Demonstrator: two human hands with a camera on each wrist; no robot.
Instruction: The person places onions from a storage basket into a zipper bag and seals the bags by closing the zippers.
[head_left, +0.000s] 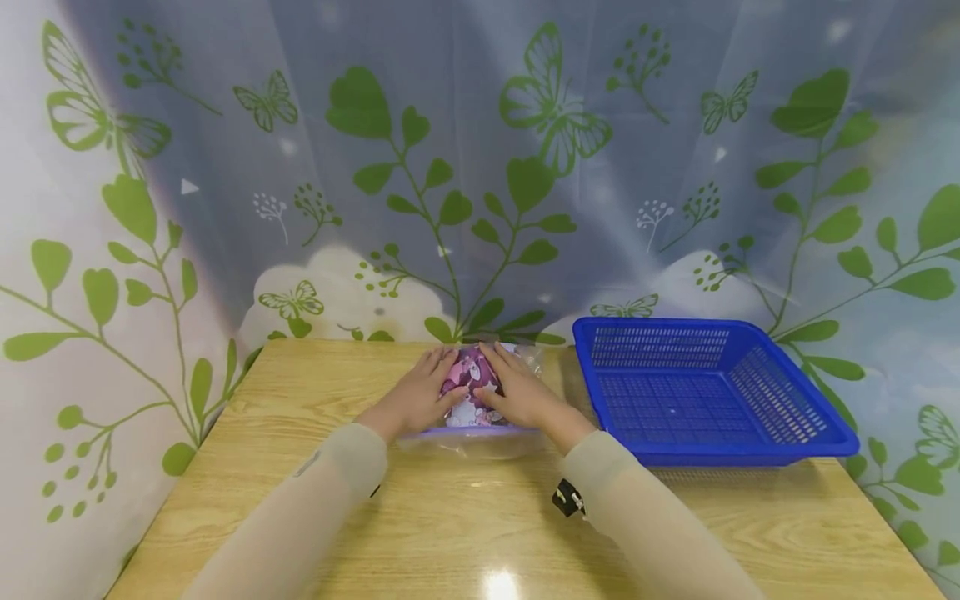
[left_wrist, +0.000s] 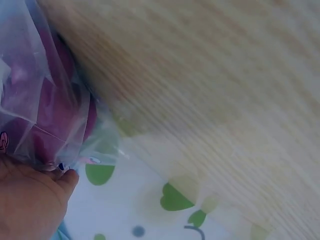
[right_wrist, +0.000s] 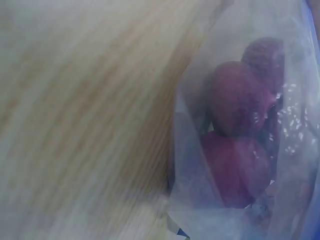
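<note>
A clear plastic bag [head_left: 468,408] with a pink, purple and white printed front lies at the far middle of the table. A blue-purple strip runs along its near edge. My left hand [head_left: 417,398] rests on the bag's left side and my right hand [head_left: 527,398] on its right side, fingers extended forward and thumbs pointing inward. Several dark red, rounded things [right_wrist: 237,170] show through the bag in the right wrist view; their kind is unclear. In the left wrist view, the left hand [left_wrist: 32,200] touches the bag's edge.
A blue plastic basket [head_left: 716,454] with slotted walls stands to the right of the bag on the wooden table [head_left: 300,517]. A cloth [head_left: 480,225] printed with leaves and butterflies hangs behind the table and at both sides.
</note>
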